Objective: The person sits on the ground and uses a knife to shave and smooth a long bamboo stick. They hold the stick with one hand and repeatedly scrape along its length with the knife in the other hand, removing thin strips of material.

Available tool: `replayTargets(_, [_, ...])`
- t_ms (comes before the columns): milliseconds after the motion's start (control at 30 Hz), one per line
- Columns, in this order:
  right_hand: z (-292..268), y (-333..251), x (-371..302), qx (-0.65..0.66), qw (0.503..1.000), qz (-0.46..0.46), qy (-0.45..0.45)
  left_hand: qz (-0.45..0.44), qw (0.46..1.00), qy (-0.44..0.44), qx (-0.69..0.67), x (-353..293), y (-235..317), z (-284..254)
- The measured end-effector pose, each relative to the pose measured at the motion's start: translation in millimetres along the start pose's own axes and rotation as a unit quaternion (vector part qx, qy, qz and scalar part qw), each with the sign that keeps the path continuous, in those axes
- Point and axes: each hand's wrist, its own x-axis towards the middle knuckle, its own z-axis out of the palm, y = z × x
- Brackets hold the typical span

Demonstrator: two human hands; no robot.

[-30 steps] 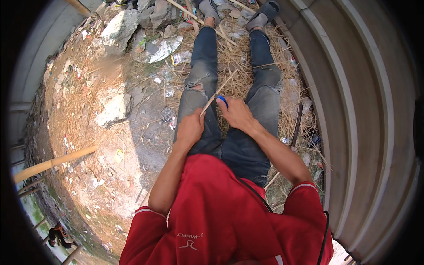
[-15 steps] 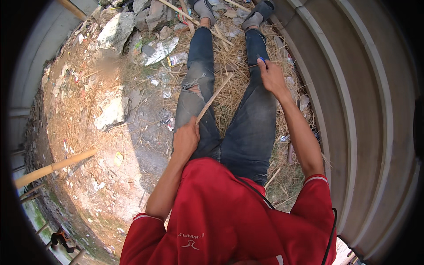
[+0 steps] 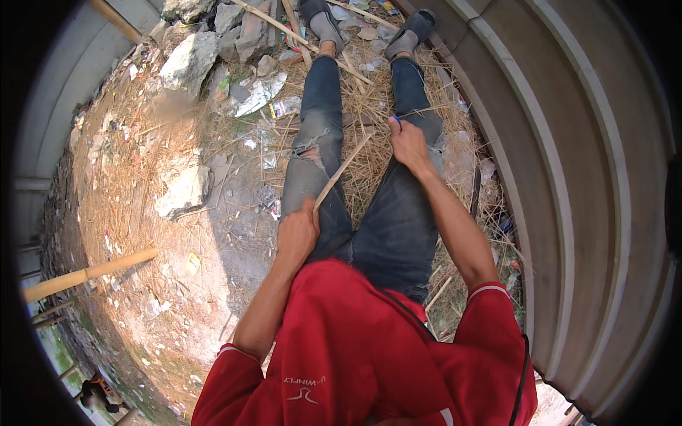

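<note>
My left hand (image 3: 298, 231) rests by my left thigh, its fingers closed round the lower end of a thin, flat bamboo strip (image 3: 344, 169). The strip slants up and to the right across the gap between my outstretched legs. Over my right knee, my right hand (image 3: 410, 145) is closed on a small blue object (image 3: 396, 121). Only a bit of blue shows by the thumb, so its kind is hidden. The strip's free tip points toward my right hand, and the two are apart.
Straw shavings (image 3: 364, 113) cover the ground around my legs. Corrugated metal sheeting (image 3: 540, 177) rises close on the right. Pale rocks (image 3: 183, 190), litter and a bamboo pole (image 3: 92, 272) lie to the left. Another person (image 3: 98, 394) is far off at lower left.
My right hand has moved left and a little nearer, toward the strip's tip, with the blue object in it. My right knee has shifted slightly. The left hand holds the strip almost still.
</note>
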Motion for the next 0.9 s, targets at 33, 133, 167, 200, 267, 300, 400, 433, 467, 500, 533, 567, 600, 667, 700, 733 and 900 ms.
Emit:
replayTargets(33, [-24.1,16.8,22.4,-0.009,0.997,0.052,0.048,0.008,1.0,0.006,-0.004,-2.3,1.9,-0.1])
replayTargets(133, [-55.3,40.0,35.5,0.013,0.995,-0.013,0.097,0.013,1.0,0.006,-0.009,-6.3,2.1,-2.3])
replayTargets(167, [-66.7,28.5,29.4,0.053,0.995,-0.032,0.081,0.005,1.0,0.005,-0.013,0.5,1.1,1.0])
replayTargets(200, [-72.0,20.3,25.1,0.092,0.992,-0.051,0.065,-0.003,1.0,0.004,-0.017,4.9,0.1,3.4])
replayTargets(267, [-54.1,25.0,20.6,0.172,0.982,-0.052,0.048,-0.003,1.0,-0.006,-0.024,7.7,-1.0,4.4])
replayTargets(300, [-45.6,17.4,11.8,0.203,0.978,-0.034,0.016,-0.005,1.0,-0.011,-0.025,7.9,-1.9,2.4])
replayTargets(400, [-13.0,-7.1,-16.8,0.284,0.957,-0.026,-0.058,0.0,0.998,-0.017,-0.066,8.5,-5.7,-3.6])
replayTargets(433, [-2.2,-14.7,-25.1,0.308,0.948,-0.03,-0.078,0.001,0.996,-0.02,-0.084,9.4,-7.0,-4.8])
replayTargets(467, [7.9,-21.3,-30.9,0.32,0.942,-0.035,-0.09,0.001,0.995,-0.022,-0.102,9.7,-7.7,-5.1])
replayTargets(500, [17.2,-25.5,-35.3,0.331,0.937,-0.04,-0.101,0.001,0.992,-0.023,-0.122,10.5,-8.1,-5.1])
replayTargets(533, [25.9,-29.9,-38.2,0.342,0.932,-0.045,-0.113,0.009,0.989,-0.027,-0.148,11.6,-10.3,-6.1])
replayTargets(567, [35.0,-31.9,-39.3,0.404,0.906,-0.029,-0.12,0.017,0.984,-0.032,-0.175,13.5,-12.7,-7.3])
replayTargets(600, [41.0,-32.0,-38.6,0.407,0.905,-0.039,-0.116,0.025,0.978,-0.036,-0.202,15.5,-15.2,-8.7])
replayTargets(667, [47.1,-34.8,-38.2,0.413,0.902,-0.057,-0.108,0.038,0.972,-0.054,-0.224,20.3,-20.5,-11.2])
replayTargets(700, [47.0,-36.9,-39.7,0.417,0.901,-0.047,-0.112,0.044,0.969,-0.063,-0.234,22.4,-23.2,-12.5])
replayTargets(733, [46.2,-38.4,-41.5,0.421,0.899,-0.037,-0.116,0.033,0.965,-0.084,-0.246,24.6,-26.8,-12.6])
replayTargets(900, [45.1,-45.5,-48.9,0.422,0.901,-0.036,-0.096,-0.026,0.934,-0.174,-0.31,31.5,-37.1,-13.9])
